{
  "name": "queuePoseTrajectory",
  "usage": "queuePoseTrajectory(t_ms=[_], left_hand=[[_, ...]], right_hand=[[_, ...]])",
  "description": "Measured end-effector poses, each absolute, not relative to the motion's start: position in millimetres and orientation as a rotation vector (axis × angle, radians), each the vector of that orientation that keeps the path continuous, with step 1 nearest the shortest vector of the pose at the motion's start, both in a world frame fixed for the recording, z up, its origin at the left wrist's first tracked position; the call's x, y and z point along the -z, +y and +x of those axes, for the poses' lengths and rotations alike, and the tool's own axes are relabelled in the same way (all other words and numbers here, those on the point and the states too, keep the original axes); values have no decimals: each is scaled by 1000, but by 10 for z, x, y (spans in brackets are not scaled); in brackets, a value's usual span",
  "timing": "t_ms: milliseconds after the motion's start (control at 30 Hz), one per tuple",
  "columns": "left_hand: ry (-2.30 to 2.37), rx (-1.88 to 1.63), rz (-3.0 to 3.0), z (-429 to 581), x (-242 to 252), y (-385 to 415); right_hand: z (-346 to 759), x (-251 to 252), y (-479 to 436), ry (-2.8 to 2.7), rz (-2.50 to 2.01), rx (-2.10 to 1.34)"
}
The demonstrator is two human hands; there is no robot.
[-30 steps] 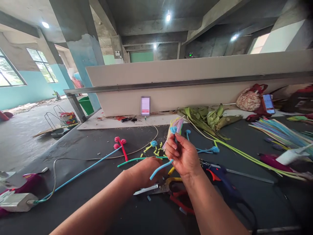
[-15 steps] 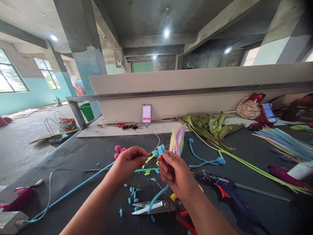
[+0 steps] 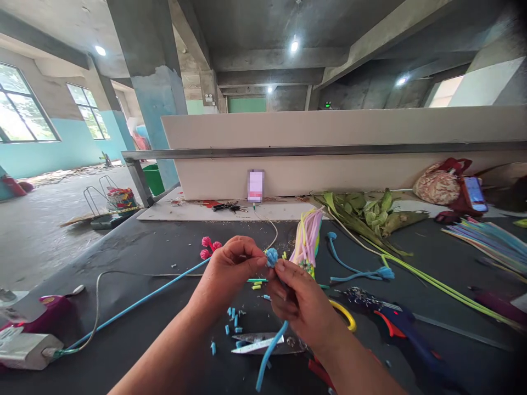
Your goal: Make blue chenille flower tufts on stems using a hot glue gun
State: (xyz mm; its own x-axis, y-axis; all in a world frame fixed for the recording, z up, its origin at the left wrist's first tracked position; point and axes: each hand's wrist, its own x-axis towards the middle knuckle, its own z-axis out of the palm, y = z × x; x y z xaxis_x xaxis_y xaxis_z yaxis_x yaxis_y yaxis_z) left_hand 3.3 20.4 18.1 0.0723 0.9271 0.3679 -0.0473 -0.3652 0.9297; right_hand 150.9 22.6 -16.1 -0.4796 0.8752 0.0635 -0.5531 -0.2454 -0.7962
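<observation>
A blue pipe-cleaner flower head (image 3: 272, 257) is held up over the table between my two hands. My right hand (image 3: 302, 296) is closed around it just below the bloom, and the blue stem (image 3: 269, 354) hangs beneath my fingers. On the bloom's left side, the thumb and index finger of my left hand (image 3: 230, 269) pinch its edge. Below lie scissors (image 3: 263, 345), their blades pointing left and their handles partly behind my right forearm. Cut blue bits (image 3: 234, 318) are scattered beside the blades. To the right, two finished-looking blue stems (image 3: 354, 271) have fluffy tips.
A navy glue gun (image 3: 401, 323) lies at right. Behind my hands are pastel pipe cleaners (image 3: 305, 241), pink blooms (image 3: 206, 253), green leaves (image 3: 366, 214) and a propped phone (image 3: 256, 185). A white power adapter (image 3: 31, 348) and cable sit at left.
My left hand has moved right and now touches the blue bloom, which looks rounder and more compact. The camera view has shifted slightly left.
</observation>
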Motion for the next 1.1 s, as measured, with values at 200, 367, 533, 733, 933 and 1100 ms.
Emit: queuePoseTrajectory(t_ms=[200,367,533,733,933,1100], left_hand=[[929,-1459,1504,41,-144,216],[991,-1506,1517,91,-123,222],[970,-1486,1443,107,-81,228],[1002,-1469,1386,113,-44,238],[1078,-1547,1370,107,-81,208],[1010,-1472,1250,78,-98,189]], right_hand=[[1511,181,226,-993,-502,-1872],[1516,196,232,-992,-494,-1883],[1527,211,245,-993,-490,-1897],[1521,230,269,-989,-490,-1909],[1526,209,272,-984,-477,-1902],[1546,213,270,-997,-467,-1897]])
